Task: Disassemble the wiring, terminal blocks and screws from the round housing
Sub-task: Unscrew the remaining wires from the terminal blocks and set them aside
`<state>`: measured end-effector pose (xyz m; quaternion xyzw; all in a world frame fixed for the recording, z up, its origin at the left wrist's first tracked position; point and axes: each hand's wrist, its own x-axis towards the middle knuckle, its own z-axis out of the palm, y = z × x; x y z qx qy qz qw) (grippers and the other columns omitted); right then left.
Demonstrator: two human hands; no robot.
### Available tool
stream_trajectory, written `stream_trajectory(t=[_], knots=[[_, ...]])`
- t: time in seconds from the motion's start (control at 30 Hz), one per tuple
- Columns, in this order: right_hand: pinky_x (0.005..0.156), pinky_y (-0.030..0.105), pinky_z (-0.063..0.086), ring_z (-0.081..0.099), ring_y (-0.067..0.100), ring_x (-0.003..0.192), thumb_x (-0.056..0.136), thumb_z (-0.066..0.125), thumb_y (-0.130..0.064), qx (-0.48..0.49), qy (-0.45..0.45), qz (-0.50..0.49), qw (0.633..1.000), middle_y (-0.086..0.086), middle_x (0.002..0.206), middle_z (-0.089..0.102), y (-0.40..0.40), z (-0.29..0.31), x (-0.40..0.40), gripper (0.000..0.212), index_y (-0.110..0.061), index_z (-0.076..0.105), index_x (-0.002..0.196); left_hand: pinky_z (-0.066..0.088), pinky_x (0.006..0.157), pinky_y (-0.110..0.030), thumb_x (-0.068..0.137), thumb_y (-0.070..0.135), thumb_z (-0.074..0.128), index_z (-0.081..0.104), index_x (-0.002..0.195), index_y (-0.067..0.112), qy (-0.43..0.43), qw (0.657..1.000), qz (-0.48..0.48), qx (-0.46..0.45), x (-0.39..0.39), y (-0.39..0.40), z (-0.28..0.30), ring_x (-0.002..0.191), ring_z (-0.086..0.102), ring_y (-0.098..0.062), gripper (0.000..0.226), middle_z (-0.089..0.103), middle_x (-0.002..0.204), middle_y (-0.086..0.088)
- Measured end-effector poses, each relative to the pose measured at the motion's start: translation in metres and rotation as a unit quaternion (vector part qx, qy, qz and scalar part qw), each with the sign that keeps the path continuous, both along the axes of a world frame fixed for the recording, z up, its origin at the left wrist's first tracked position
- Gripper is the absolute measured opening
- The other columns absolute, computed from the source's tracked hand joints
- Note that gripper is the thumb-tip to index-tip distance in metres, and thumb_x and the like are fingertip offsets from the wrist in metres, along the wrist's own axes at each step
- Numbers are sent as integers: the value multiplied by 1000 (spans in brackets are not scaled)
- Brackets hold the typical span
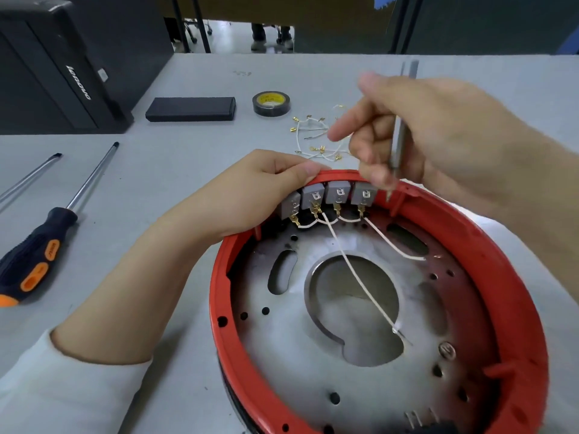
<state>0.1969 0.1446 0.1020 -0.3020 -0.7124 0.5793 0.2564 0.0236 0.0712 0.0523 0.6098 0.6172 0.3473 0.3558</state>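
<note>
A round red housing (529, 324) with a grey metal plate inside lies on the table in front of me. Several grey terminal blocks (336, 192) sit in a row along its far rim, joined by short white wires with brass connectors (346, 219). A long white wire (360, 277) runs from the blocks across the plate. My left hand (247, 195) grips the rim beside the leftmost block. My right hand (416, 136) holds grey metal tweezers (399, 142) upright, tip just above the rim next to the rightmost block.
Removed white wires with brass connectors (316, 136) lie behind the housing. A roll of black tape (271, 103) and a flat black box (191, 109) sit further back. Two screwdrivers (47, 233) lie at the left. A black computer case (62, 67) stands at the far left.
</note>
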Motion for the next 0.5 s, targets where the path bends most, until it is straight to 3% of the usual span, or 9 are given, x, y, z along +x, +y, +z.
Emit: stream_trajectory(t=[0.07, 0.13, 0.2, 0.23, 0.33, 0.4, 0.47, 0.5], knots=[[53, 25, 51, 59, 17, 56, 102, 35, -39, 23, 14, -3, 1000, 5, 61, 57, 4, -3, -5, 55, -10, 72, 75, 46, 91, -22, 100, 35, 47, 74, 96, 39, 7, 1000, -6, 0, 0, 1, 1, 93, 67, -15, 28, 74, 100, 3], [47, 23, 44, 49, 14, 49, 103, 30, -42, 82, -15, -24, 996, 8, 57, 50, 3, -9, -12, 61, -11, 71, 70, 44, 96, -24, 100, 36, 47, 73, 94, 45, 13, 1000, -3, 2, 0, 1, 0, 95, 67, -17, 27, 74, 102, 2], [39, 18, 33, 37, 11, 37, 103, 30, -43, 103, -23, -22, 994, 4, 46, 44, 1, -16, -15, 61, -8, 68, 71, 44, 97, -20, 100, 36, 48, 72, 94, 45, 9, 1000, -1, 7, -1, 1, 0, 96, 67, -8, 26, 74, 100, 11], [37, 15, 31, 36, 10, 34, 103, 32, -42, 108, -21, -17, 994, 1, 42, 44, 0, -19, -15, 59, -6, 67, 72, 45, 97, -22, 100, 37, 48, 72, 95, 44, 10, 1000, -1, 7, -1, 0, 0, 96, 67, -8, 26, 74, 102, 8], [38, 13, 32, 40, 13, 37, 101, 41, -39, 125, 13, -22, 992, -2, 40, 46, -2, -27, -14, 53, -6, 64, 66, 40, 103, -45, 100, 41, 46, 73, 98, 44, 17, 1000, -12, -6, -1, 0, 0, 90, 57, -15, 27, 65, 113, -22], [40, 12, 33, 43, 11, 37, 98, 51, -36, 145, 32, -33, 988, -3, 40, 48, -3, -29, -13, 45, -10, 59, 61, 42, 101, -33, 100, 38, 46, 74, 95, 43, 16, 1000, -17, 3, -1, -1, 0, 90, 61, -10, 28, 71, 107, -11], [41, 10, 34, 46, 4, 36, 93, 61, -31, 183, 26, -44, 982, -5, 40, 51, -3, -32, -13, 38, -14, 53, 60, 44, 85, -7, 101, 34, 46, 72, 91, 45, 11, 1000, -19, 20, 1, -1, 1, 92, 64, 8, 29, 73, 97, 18], [42, 10, 35, 48, 3, 37, 91, 65, -29, 206, 18, -49, 977, -7, 41, 53, -3, -33, -13, 36, -17, 51, 60, 41, 78, -1, 100, 33, 47, 71, 88, 48, 11, 1000, -18, 23, 1, -2, 1, 92, 62, 13, 30, 72, 94, 26]])
